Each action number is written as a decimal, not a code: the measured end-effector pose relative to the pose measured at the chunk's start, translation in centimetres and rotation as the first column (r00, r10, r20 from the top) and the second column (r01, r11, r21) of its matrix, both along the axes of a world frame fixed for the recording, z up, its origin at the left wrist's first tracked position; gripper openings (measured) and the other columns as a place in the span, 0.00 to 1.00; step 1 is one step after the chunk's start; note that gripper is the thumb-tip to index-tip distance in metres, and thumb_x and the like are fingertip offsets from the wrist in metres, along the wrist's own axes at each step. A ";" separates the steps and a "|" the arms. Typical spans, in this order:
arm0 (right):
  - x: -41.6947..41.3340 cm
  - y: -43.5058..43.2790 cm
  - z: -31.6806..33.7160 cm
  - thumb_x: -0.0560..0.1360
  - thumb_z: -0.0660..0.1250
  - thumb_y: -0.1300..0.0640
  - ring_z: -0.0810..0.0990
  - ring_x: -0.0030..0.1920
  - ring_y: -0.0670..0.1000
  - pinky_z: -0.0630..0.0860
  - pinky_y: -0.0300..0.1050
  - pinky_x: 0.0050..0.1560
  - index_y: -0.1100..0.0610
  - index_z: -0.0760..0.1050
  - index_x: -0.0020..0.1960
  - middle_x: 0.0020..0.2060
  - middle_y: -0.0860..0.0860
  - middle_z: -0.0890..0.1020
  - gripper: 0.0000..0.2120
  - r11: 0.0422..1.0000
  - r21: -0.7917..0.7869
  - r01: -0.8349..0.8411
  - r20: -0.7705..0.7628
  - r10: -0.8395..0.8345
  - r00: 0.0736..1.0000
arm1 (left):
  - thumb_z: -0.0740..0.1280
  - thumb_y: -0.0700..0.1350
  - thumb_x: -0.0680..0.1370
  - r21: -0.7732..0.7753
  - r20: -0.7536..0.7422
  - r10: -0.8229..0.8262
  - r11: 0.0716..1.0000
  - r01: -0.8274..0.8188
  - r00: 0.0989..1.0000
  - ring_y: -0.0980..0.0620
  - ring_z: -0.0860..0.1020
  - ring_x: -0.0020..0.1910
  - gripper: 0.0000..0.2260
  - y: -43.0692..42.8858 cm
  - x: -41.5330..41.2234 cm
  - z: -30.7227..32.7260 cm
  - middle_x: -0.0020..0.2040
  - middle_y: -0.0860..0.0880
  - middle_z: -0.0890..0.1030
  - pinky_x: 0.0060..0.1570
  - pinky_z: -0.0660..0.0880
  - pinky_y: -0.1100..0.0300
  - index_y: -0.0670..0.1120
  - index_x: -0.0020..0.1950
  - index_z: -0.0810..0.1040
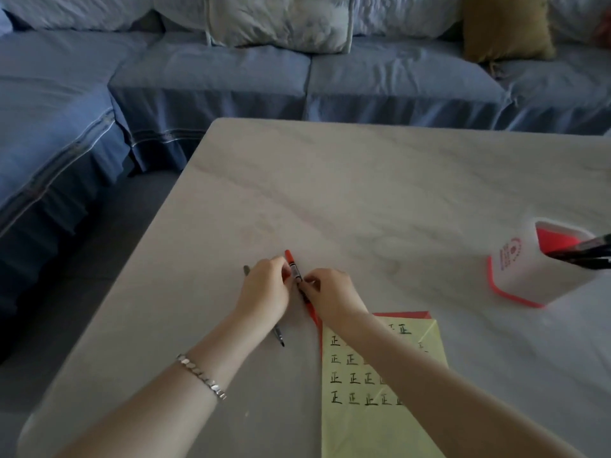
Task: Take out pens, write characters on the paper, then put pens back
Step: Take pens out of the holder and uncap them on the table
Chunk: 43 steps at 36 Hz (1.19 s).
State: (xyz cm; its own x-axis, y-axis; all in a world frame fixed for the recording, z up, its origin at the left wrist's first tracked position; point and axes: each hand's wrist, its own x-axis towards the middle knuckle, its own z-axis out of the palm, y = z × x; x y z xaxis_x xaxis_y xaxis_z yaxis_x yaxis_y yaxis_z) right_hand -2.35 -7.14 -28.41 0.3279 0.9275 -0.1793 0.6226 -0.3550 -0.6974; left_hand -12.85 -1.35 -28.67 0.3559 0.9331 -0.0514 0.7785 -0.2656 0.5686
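Both hands meet on a red marker pen (292, 264) above the marble table. My left hand (266, 292) pinches its upper part near the cap, and my right hand (327, 294) grips its lower part. A dark pen (277, 335) lies on the table under my left hand, partly hidden. The yellow paper (357, 424), covered with rows of black characters, lies under my right forearm on a red sheet (406, 315). A white pen holder (529, 272) with a red base stands at the right, with dark pens (582, 251) leaning out of it.
The marble table (363, 193) has its left edge running diagonally beside grey floor. A blue sofa (231, 77) with pale cushions and an olive pillow (506, 28) stands beyond the far edge. A silver bracelet (201, 376) is on my left wrist.
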 end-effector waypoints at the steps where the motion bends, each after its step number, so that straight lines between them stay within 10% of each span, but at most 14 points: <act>1: 0.1 -0.2 0.0 0.76 0.61 0.56 0.78 0.49 0.57 0.75 0.47 0.49 0.61 0.79 0.51 0.48 0.58 0.82 0.12 1.000 0.005 0.007 -0.024 -0.007 1.000 | 0.65 0.42 0.75 -0.003 -0.007 -0.007 1.000 0.007 1.000 0.46 0.77 0.44 0.02 0.1 0.0 -0.1 0.46 0.44 0.79 0.39 0.67 0.60 0.44 0.44 0.76; 10: 3.8 -4.4 1.4 0.76 0.62 0.54 0.76 0.38 0.47 0.73 0.37 0.37 0.54 0.74 0.61 0.44 0.48 0.77 0.14 1.000 -0.002 0.025 -0.150 -0.025 0.988 | 0.66 0.42 0.75 0.189 -0.080 -0.128 0.972 0.141 0.989 0.42 0.76 0.49 0.07 -1.0 0.5 1.3 0.48 0.43 0.77 0.47 0.73 0.52 0.43 0.52 0.78; 16: 12.2 -9.9 5.5 0.74 0.66 0.58 0.74 0.32 0.38 0.67 0.21 0.32 0.55 0.79 0.53 0.35 0.45 0.78 0.09 0.957 0.174 0.232 0.114 -0.254 0.961 | 0.61 0.46 0.78 0.182 0.002 -0.364 0.916 0.357 0.932 0.54 0.75 0.46 0.07 -3.6 4.3 3.5 0.48 0.52 0.77 0.42 0.72 0.60 0.47 0.52 0.76; 21: 18.6 -14.2 9.6 0.71 0.67 0.63 0.75 0.37 0.52 0.68 0.34 0.38 0.57 0.80 0.48 0.38 0.52 0.79 0.08 0.796 0.424 0.432 0.287 -0.571 0.769 | 0.57 0.45 0.79 0.178 0.044 -0.490 0.861 0.476 0.870 0.59 0.74 0.41 0.08 -5.5 7.3 4.0 0.42 0.54 0.76 0.43 0.73 0.63 0.48 0.50 0.76; 26: 22.1 -16.0 9.4 0.71 0.68 0.58 0.74 0.41 0.54 0.65 0.41 0.40 0.55 0.78 0.47 0.42 0.56 0.78 0.05 0.754 0.358 0.551 0.329 -0.654 0.681 | 0.57 0.44 0.79 0.150 0.089 -0.519 0.851 0.503 0.850 0.59 0.74 0.44 0.08 -6.8 8.8 4.3 0.44 0.55 0.76 0.43 0.70 0.69 0.49 0.51 0.75; 35: 22.6 -15.7 7.8 0.72 0.68 0.56 0.71 0.41 0.52 0.64 0.43 0.38 0.58 0.81 0.49 0.42 0.52 0.73 0.08 0.788 0.298 0.539 0.413 -0.616 0.671 | 0.59 0.45 0.79 0.116 0.110 -0.532 0.845 0.521 0.839 0.62 0.73 0.49 0.09 -7.8 8.5 4.9 0.48 0.57 0.76 0.42 0.68 0.74 0.48 0.57 0.76; 43: 18.9 -15.8 9.1 0.74 0.63 0.54 0.76 0.38 0.47 0.71 0.34 0.39 0.59 0.77 0.49 0.41 0.50 0.78 0.09 0.665 0.701 0.258 0.250 -0.567 0.785 | 0.60 0.43 0.78 0.185 0.128 -0.521 0.848 0.496 0.844 0.61 0.73 0.51 0.11 -8.1 9.0 4.7 0.50 0.55 0.76 0.50 0.70 0.70 0.47 0.60 0.74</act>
State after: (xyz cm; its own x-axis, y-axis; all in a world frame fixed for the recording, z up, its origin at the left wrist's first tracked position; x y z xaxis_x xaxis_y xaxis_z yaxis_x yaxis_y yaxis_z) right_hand 16.55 -22.98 -19.34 0.5974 0.5181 0.6121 0.7902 -0.2503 -0.5594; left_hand -3.80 -9.45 -23.97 0.7737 0.6109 0.1681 0.4087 -0.6839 0.6043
